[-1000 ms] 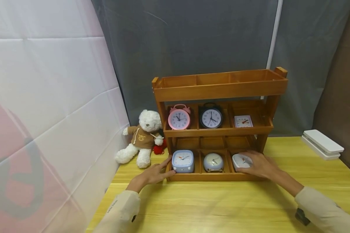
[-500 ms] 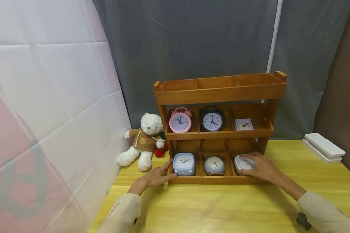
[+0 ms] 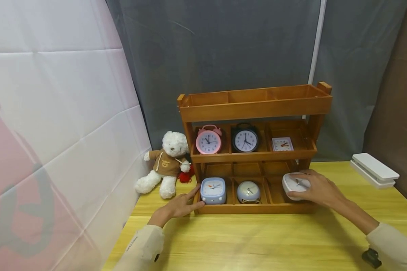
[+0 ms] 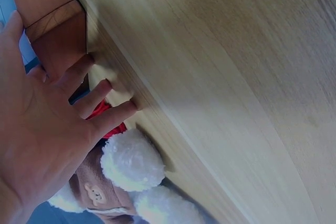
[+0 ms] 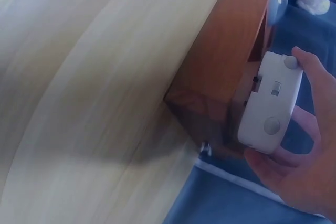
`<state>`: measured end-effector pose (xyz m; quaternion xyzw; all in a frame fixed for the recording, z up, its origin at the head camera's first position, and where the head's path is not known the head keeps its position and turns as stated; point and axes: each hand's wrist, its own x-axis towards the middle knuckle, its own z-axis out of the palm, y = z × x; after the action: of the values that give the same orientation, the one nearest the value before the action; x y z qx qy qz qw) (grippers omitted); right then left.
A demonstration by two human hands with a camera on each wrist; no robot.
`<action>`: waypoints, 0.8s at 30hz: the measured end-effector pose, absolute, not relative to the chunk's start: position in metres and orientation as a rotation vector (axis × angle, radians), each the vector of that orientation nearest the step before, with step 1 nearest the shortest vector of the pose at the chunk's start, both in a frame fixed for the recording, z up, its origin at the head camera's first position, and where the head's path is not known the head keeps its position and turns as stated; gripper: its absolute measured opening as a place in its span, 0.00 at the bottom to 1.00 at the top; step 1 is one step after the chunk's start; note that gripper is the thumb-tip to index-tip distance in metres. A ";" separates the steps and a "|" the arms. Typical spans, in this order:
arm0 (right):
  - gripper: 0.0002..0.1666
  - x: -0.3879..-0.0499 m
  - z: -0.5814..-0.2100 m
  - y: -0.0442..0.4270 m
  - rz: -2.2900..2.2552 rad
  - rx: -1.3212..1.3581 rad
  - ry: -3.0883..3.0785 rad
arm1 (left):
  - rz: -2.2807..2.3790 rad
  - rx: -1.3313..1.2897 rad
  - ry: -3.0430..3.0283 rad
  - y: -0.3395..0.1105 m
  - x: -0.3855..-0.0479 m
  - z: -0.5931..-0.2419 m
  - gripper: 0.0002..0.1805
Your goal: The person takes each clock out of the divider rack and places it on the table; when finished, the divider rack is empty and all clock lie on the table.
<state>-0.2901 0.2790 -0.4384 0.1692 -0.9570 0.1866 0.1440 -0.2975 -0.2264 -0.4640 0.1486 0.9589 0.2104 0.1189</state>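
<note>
My right hand (image 3: 322,188) grips a white square alarm clock (image 3: 294,186) by its sides, at the right compartment of the wooden shelf's (image 3: 254,209) lowest tier. The right wrist view shows the feet on the clock's (image 5: 272,98) underside, with thumb and fingers at its ends. At the shelf's lower left corner, my left hand (image 3: 179,205) touches the wood, its fingers spread in the left wrist view. Beside it a blue square clock (image 3: 213,191) sits in the left compartment. A round grey-blue clock (image 3: 248,192) occupies the middle one.
On the middle tier stand a pink clock (image 3: 208,141), a black clock (image 3: 245,139) and a small white square clock (image 3: 282,144). Left of the shelf sits a white teddy bear (image 3: 167,163) by a red item (image 3: 185,176). A white flat device (image 3: 374,169) lies at right.
My right hand has lifted the white clock and shifted it to the right, partly out of its compartment. The left hand keeps its place at the shelf's corner.
</note>
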 end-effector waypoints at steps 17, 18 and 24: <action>0.46 -0.281 -0.439 0.342 0.508 0.345 -2.768 | 0.626 0.408 2.799 -0.227 -0.297 -0.464 0.47; 0.46 -0.282 -0.439 0.346 0.519 0.326 -2.774 | 0.628 0.411 2.796 -0.226 -0.298 -0.464 0.47; 0.47 -0.298 -0.447 0.364 0.613 0.244 -2.801 | 0.647 0.425 2.779 -0.227 -0.297 -0.463 0.46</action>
<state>-0.2978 0.3644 -0.4469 0.0841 -0.9649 0.2112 0.1313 -0.2968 -0.2274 -0.4629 0.1461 0.9554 0.2224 0.1278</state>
